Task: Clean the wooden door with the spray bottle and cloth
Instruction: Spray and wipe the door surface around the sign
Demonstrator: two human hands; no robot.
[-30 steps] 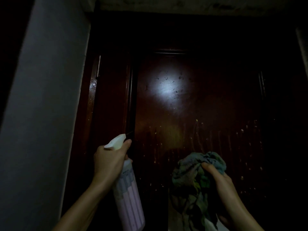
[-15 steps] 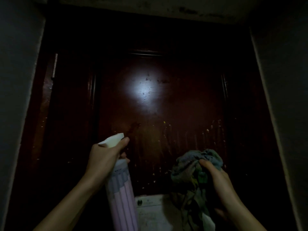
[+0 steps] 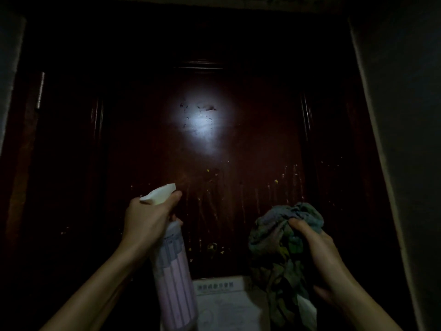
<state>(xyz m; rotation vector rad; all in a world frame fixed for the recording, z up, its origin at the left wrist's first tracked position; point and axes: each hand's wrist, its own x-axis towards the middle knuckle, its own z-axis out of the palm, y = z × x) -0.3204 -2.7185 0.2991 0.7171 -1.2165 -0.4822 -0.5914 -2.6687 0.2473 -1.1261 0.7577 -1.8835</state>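
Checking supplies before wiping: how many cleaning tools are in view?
2. The spray bottle is gripped in the left hand; the cloth is bunched in the right hand. The dark surroundings could hide others.

The base of the spray bottle (image 3: 174, 271) is cut off by the lower edge, and its trigger is hidden by the left hand (image 3: 145, 223). The white sheet (image 3: 226, 306) is partly covered by bottle and cloth (image 3: 274, 240); its print cannot be read. The outer parts of the door (image 3: 238, 151) are lost in darkness.
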